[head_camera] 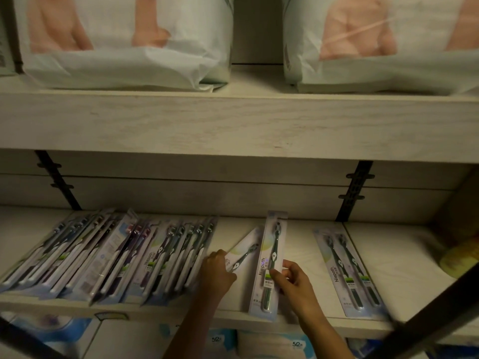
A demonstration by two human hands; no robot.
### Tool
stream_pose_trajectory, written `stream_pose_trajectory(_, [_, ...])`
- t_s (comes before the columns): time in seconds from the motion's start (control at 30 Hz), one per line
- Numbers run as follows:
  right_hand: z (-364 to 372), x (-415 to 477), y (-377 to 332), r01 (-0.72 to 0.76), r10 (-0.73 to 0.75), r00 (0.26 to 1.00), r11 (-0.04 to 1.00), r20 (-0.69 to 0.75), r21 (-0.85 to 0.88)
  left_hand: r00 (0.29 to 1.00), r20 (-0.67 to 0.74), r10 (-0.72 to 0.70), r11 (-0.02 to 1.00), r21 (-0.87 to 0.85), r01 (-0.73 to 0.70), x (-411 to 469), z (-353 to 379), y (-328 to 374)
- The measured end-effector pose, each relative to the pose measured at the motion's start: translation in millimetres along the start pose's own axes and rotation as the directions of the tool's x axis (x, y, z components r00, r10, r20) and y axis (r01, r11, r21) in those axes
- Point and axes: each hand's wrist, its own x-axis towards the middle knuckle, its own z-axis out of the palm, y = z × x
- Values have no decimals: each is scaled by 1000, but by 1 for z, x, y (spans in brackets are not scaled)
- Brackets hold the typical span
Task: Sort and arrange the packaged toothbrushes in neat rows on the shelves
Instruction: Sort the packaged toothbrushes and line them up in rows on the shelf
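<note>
A row of several packaged toothbrushes (108,257) leans overlapping on the left half of the lower shelf (311,323). My left hand (216,274) grips the lower end of a tilted single pack (245,251) just right of that row. My right hand (293,283) pinches a long single toothbrush pack (272,255) that lies roughly straight, its bottom at the shelf's front edge. A double pack (348,273) lies flat, apart, to the right.
The upper shelf board (233,125) hangs close overhead and carries two large white bags (124,42). Black brackets (353,190) stand at the back wall. A yellow item (461,257) sits far right. Tissue packs (272,343) fill the level below; a dark bar (427,314) crosses bottom right.
</note>
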Motion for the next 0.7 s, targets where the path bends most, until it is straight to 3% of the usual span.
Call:
stream_pose_trajectory(0.1, [-3,-1,-3,17,-17,1000,1000,13,14,997,-80,16,973,-229,-34,-6,-8,0])
stream_pose_trajectory(0.17, [-4,-2,-5,32,-32,999,999,13,14,991,-133,-1,897,-438,-58,-12,-19,4])
stream_pose_trajectory(0.3, [-4,-5,-10,56,-56,998,998,20,-14,997,-73,-27,731,-682,-30,-23,-35,10])
stream_pose_trajectory(0.57, [-35,-14,-20,83,-93,993,988,-72,-133,997,69,-45,639,-765,82,-41,-25,38])
stream_pose_trajectory(0.7, [-74,-1,-13,5,-58,986,948,-154,-320,995,100,-20,599,-795,92,-51,-13,68])
